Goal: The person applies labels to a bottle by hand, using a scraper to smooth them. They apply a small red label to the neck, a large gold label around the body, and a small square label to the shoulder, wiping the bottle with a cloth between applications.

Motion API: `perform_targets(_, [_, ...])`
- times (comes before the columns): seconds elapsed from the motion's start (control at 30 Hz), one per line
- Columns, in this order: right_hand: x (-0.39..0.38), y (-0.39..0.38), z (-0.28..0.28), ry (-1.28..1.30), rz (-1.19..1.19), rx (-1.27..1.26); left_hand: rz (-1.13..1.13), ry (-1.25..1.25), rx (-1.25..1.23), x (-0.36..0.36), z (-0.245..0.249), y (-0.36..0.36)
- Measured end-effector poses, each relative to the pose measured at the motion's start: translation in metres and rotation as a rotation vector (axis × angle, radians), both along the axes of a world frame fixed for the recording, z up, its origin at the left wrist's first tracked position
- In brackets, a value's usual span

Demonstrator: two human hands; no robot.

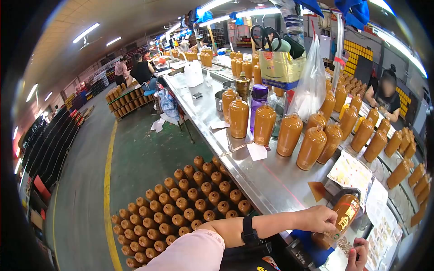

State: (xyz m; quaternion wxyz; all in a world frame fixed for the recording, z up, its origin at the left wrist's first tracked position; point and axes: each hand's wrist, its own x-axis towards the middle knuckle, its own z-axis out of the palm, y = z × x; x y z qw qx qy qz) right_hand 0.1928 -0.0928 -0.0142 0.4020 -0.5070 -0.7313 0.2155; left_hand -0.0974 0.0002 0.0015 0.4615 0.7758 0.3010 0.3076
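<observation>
A brown glazed bottle (347,211) with large yellow characters lies tilted on its side at the bench's near edge. My left hand (320,219) reaches across to it, fingertips pinched together against its side near a small green mark; whatever is between them cannot be made out. My right hand (358,255) is at the bottom edge, partly out of view, its fingers curled close to the bottle's lower end. Between that hand and the bottle shows a patterned decal piece (344,245). Blue material (312,241) lies under the bottle.
Several brown bottles (289,134) stand on the metal bench (266,183). Printed sheets (384,241) lie at right, beside a decal-covered box (349,170). Many bottles (178,220) crowd the floor at left. A co-worker (386,95) sits across the bench.
</observation>
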Motion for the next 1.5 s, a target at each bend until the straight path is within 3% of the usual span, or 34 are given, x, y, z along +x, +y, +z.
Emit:
perform_targets(0.63, [-0.008, -0.016, -0.002, 0.037, -0.043, 0.046, 0.097, -0.003, -0.113, 0.004, -0.007, -0.012])
perform_targets(0.97, [-0.014, -0.043, 0.005, 0.14, -0.106, 0.111, 0.121, -0.07, 0.047, 0.005, -0.009, -0.031])
perform_targets(1.27, [-0.021, -0.059, 0.012, 0.178, -0.156, 0.038, 0.092, -0.105, 0.021, 0.005, -0.016, -0.037])
perform_targets(1.4, [-0.009, -0.051, -0.004, 0.186, -0.21, -0.063, 0.055, -0.179, -0.147, 0.003, -0.015, -0.037])
perform_targets(1.5, [0.002, -0.043, -0.017, 0.135, -0.154, -0.06, 0.08, -0.153, -0.007, 0.007, -0.029, -0.025])
